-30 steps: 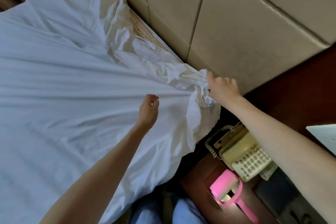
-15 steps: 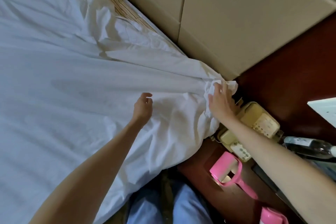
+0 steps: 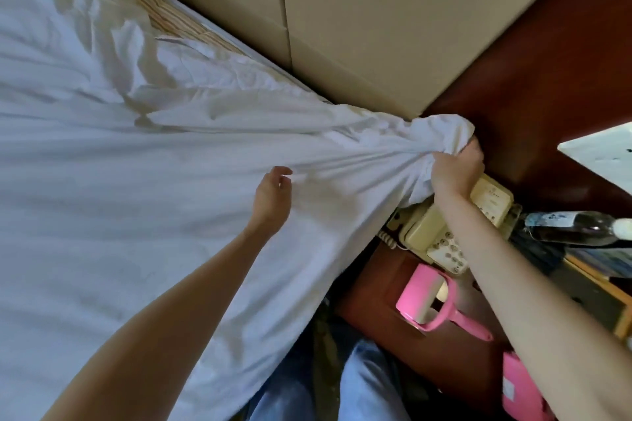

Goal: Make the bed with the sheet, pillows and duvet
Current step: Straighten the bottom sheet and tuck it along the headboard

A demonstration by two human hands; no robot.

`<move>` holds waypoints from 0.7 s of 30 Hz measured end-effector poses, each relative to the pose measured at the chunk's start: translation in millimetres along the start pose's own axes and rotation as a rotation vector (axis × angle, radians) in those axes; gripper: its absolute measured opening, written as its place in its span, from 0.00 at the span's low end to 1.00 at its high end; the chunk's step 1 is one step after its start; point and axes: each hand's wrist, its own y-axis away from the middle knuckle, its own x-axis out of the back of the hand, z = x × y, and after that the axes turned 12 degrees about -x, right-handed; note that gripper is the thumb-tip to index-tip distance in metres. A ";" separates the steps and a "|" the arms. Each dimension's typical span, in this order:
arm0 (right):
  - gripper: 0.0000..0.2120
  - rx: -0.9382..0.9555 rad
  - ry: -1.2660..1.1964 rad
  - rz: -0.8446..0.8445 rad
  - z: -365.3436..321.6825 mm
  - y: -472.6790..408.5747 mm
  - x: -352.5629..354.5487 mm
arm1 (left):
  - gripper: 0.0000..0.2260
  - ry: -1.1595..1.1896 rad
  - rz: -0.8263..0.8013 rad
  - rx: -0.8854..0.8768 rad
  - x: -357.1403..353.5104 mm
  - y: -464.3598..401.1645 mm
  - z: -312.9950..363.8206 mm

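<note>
Sheet [image 3: 143, 202], white and loosely creased, covers nearly the whole mattress [image 3: 171, 15], whose striped top shows only in a strip along the padded headboard [image 3: 359, 27]. Folds fan out from the corner by the headboard, so the cloth is under tension there and slack further up, where it bunches in ridges. No pillows or duvet are in view, so the task looks to be at its first stage: seating the sheet's corner.

To do this well, the pull should run diagonally off the corner and then downward, so the bunched cloth wraps under the mattress rather than riding up. The slack ridges near the headboard need drawing toward that edge first, or the strip of mattress will stay bare.

Nightstand [image 3: 376, 284], dark wood, sits just beside the corner and carries a cream telephone [image 3: 434, 232], a pink lint roller [image 3: 427, 297] and a bottle [image 3: 578, 227] lying on its side; the hanging cloth touches or nearly touches the telephone, so a downward tuck could drag the handset.

Right hand [image 3: 455, 171] grips a gathered wad of sheet at the corner, fingers curled tight round it, above the telephone. Left hand [image 3: 272, 196] hovers at the sheet's surface, fingers loosely bent and holding nothing; pressed flat, it could anchor the cloth.
</note>
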 end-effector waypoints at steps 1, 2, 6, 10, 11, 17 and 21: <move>0.18 0.099 0.016 0.084 -3.4 1.7 8.3 | 0.11 -0.006 -0.012 -0.020 -3.2 -2.2 6.3; 0.18 0.166 0.032 0.108 -1.9 2.6 11.5 | 0.11 -0.009 -0.024 -0.039 -6.7 -4.5 12.2; 0.35 0.137 0.218 -0.061 18.8 -5.3 -5.0 | 0.13 -0.052 -0.055 -0.057 -19.5 -12.1 29.5; 0.40 0.074 0.171 0.046 32.4 -3.6 -11.9 | 0.14 -0.059 -0.032 -0.084 -25.7 -12.2 32.8; 0.39 0.079 0.184 0.075 36.9 0.9 -11.9 | 0.14 -0.075 -0.029 -0.104 -26.4 -11.4 31.5; 0.32 0.271 0.300 -0.074 65.6 1.0 -36.2 | 0.13 -0.103 0.018 -0.129 -29.6 -10.8 17.2; 0.17 0.198 0.549 -0.365 61.7 -20.1 -74.5 | 0.13 -0.104 0.019 -0.143 -33.4 -15.9 14.1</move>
